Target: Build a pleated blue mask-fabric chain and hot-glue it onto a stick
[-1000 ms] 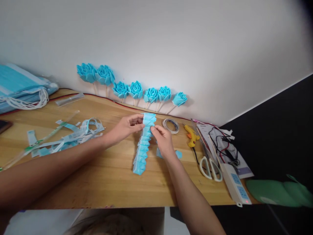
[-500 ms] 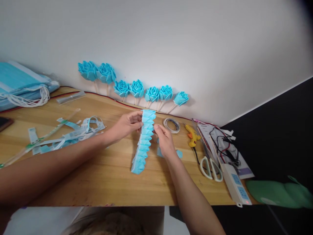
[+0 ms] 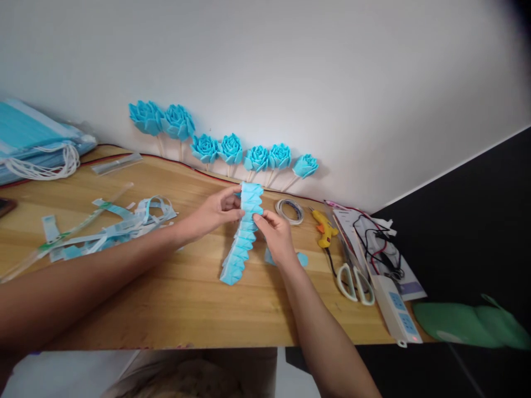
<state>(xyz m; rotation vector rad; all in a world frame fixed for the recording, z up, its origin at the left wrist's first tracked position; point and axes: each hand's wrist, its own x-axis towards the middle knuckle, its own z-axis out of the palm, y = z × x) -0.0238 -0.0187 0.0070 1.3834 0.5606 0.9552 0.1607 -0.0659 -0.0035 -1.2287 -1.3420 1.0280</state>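
Right fingers shifted inward over pleated blue strip; printed paper unreadable.

The tabletop is light brown wood with stripes in it. At the back left is a pile of blue masks with white strings. Near it lies a clear, thin strip. In front is a messy heap of blue and white scraps. A dark, flat thing shows at the left edge. On the right are a white ring of tape, a yellow glue gun, white-handled scissors, papers and a white power strip.
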